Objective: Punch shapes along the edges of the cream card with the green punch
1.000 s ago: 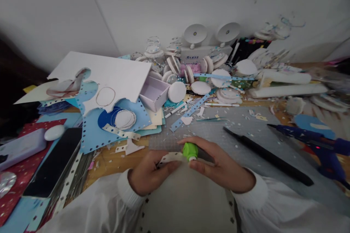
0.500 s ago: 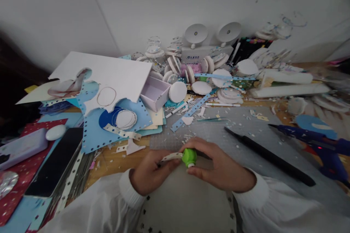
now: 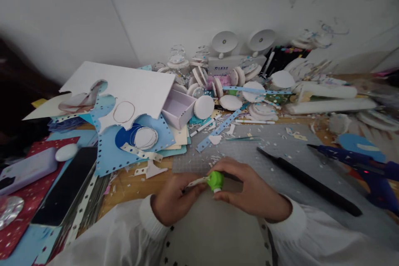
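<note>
Nearest, over the white lap, the left hand (image 3: 173, 199) pinches one end of a white paper strip (image 3: 197, 181), whose other end enters a small green punch (image 3: 215, 181) clasped between thumb and fingers of the right hand (image 3: 252, 193). Both sit at the near edge of the grey cutting mat (image 3: 274, 149). A black pen (image 3: 308, 181) lies to the right, a blue glue gun (image 3: 364, 166) beyond it. Farther left, a lilac box (image 3: 177, 108) leans under a cut white board (image 3: 131, 87)
</note>
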The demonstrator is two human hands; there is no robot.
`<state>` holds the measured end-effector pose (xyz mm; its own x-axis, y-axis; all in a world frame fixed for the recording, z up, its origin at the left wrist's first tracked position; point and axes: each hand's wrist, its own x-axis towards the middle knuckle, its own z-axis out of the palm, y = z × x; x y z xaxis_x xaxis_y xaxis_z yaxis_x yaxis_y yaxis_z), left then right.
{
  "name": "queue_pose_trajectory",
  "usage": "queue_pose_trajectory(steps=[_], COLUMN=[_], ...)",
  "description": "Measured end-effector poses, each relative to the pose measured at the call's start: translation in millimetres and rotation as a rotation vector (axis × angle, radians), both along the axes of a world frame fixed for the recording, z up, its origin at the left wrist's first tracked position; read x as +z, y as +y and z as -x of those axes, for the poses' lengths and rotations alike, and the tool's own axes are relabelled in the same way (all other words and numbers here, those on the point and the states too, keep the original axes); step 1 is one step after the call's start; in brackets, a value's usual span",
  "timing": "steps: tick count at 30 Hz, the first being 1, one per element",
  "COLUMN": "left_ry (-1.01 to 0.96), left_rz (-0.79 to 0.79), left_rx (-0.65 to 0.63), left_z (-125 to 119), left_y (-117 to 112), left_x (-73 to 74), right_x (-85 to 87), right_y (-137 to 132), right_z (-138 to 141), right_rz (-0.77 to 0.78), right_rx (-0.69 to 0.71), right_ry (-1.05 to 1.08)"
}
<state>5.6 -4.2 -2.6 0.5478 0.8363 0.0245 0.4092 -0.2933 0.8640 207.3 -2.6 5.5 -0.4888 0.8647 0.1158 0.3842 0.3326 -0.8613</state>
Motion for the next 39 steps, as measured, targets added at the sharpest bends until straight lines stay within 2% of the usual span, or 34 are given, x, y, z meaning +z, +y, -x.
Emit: queue_pose_trajectory(steps=[9, 16, 27, 36, 39], left_ry=[0.017, -0.013, -0.016, 0.101, 0.24], left_rz=[0.016, -0.019, -0.086, -0.131, -0.214], left_rx=[-0.018, -0.028, -0.07, -0.146, -0.158], left_z=[-0.4, -1.7, -1.7, 7.4, 4.6], left_y=[-2.0, -1.9, -3.3, 5.3, 5.4], left_x=[-3.8, 0.3, -3.7, 17.3, 19.8], right_x=[0.2, 3.7, -2.2, -4.5, -5.1], right_y=[-4.1, -4.1, -9.5, -11.9, -12.4], right_z=[0.8, -1.4, 4.7, 6.4, 9.5], right_rz=[-0.009, 0.0, -0.116, -0.17, -0.185], right_rx=[0.058, 0.102, 0.035, 0.024, 0.032], right_ry=[0.012, 0.046, -0.034, -0.044, -0.058])
